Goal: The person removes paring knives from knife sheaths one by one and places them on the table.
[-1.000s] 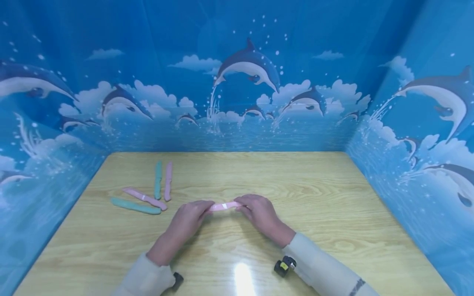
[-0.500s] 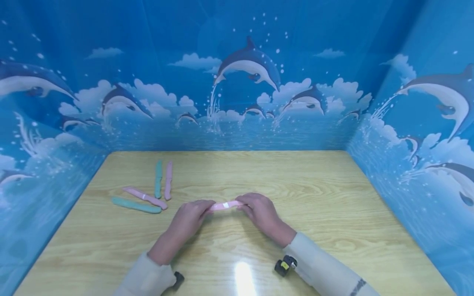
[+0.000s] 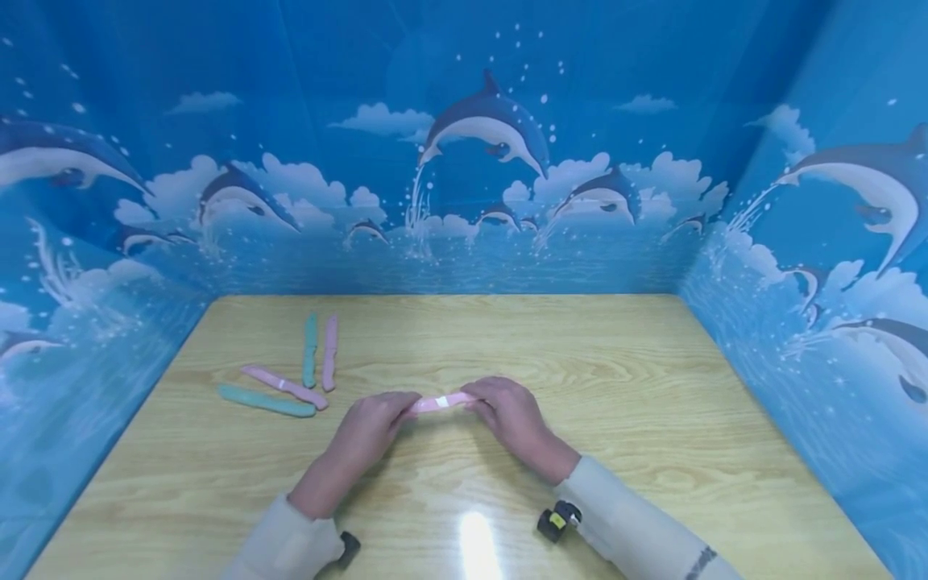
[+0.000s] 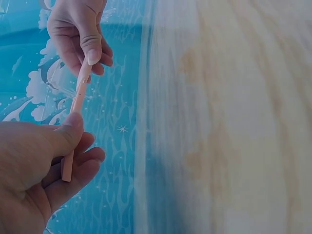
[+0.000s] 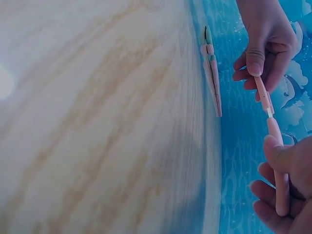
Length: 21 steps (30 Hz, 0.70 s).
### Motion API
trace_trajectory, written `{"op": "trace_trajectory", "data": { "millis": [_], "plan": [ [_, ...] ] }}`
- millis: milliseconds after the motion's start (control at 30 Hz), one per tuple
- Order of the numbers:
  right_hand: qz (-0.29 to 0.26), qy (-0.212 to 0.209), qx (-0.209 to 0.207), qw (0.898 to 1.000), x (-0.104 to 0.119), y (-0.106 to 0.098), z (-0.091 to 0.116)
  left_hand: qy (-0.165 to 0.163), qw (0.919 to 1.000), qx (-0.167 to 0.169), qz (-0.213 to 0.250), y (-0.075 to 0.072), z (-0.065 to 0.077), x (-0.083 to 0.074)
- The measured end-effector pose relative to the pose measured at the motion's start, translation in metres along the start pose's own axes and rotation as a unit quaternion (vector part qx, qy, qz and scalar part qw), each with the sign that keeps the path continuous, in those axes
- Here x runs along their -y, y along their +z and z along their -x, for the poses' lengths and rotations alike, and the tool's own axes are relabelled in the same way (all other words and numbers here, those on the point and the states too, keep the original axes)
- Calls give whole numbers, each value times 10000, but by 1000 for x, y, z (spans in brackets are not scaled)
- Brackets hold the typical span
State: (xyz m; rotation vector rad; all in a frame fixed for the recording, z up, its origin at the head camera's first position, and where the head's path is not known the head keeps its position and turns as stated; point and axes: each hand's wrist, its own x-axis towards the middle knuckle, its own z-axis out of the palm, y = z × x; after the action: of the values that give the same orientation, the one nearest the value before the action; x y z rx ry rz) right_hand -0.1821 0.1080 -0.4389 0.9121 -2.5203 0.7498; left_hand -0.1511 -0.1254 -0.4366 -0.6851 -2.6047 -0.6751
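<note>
Above the table, both hands hold one pink sheathed knife level between them. My left hand pinches the sheath, its thumb on top and fingers curled beneath. My right hand grips the rounded handle at the other end. A short white strip of blade shows between sheath and handle. Part of each end is hidden by fingers in the head view. The left wrist view shows the square end of the sheath under my left thumb.
Left of the hands on the wooden table lie a teal knife and a pink knife, side by side. Closer in, another pink knife lies by another teal knife. A blue dolphin-print curtain surrounds the table.
</note>
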Motion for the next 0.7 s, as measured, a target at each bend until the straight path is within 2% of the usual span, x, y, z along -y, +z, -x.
{"op": "trace_trajectory", "data": {
  "millis": [700],
  "plan": [
    [-40, 195, -48, 9998, 2, 0, 2, -264, 9995, 152, -81, 0, 0, -3]
  ]
}}
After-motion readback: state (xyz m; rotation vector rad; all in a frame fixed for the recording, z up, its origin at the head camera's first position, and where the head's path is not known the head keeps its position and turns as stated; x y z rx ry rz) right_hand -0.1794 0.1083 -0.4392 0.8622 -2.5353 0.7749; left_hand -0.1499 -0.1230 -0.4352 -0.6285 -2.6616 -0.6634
